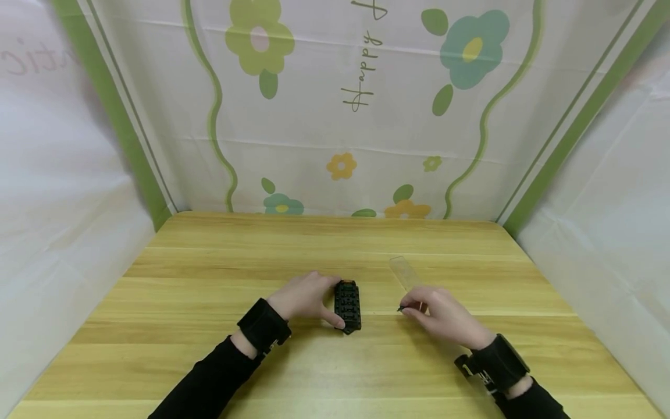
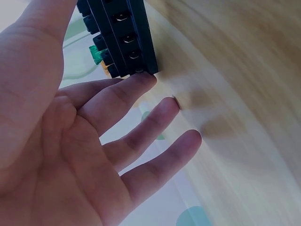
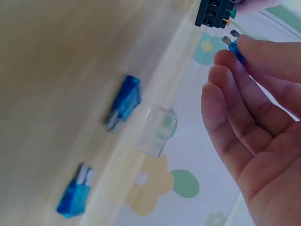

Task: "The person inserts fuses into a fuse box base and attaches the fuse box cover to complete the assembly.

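A black fuse box (image 1: 348, 306) stands on the wooden table, its long side running away from me. My left hand (image 1: 309, 297) grips it by the ends, thumb at the near end and index fingertip at the far end; the other fingers are spread in the left wrist view. A green fuse (image 2: 95, 55) and an orange fuse (image 2: 105, 68) show at its far end. To the right, my right hand (image 1: 439, 314) pinches a blue blade fuse (image 3: 236, 49) between thumb and index finger, its metal prongs pointing out toward the box.
Two more blue blade fuses, one nearer (image 3: 75, 195) and one farther (image 3: 124, 101), lie on the table by my right hand. A clear plastic cover (image 1: 404, 272) lies just beyond that hand. Printed cloth walls (image 1: 314, 128) enclose the table (image 1: 235, 244) at back and sides.
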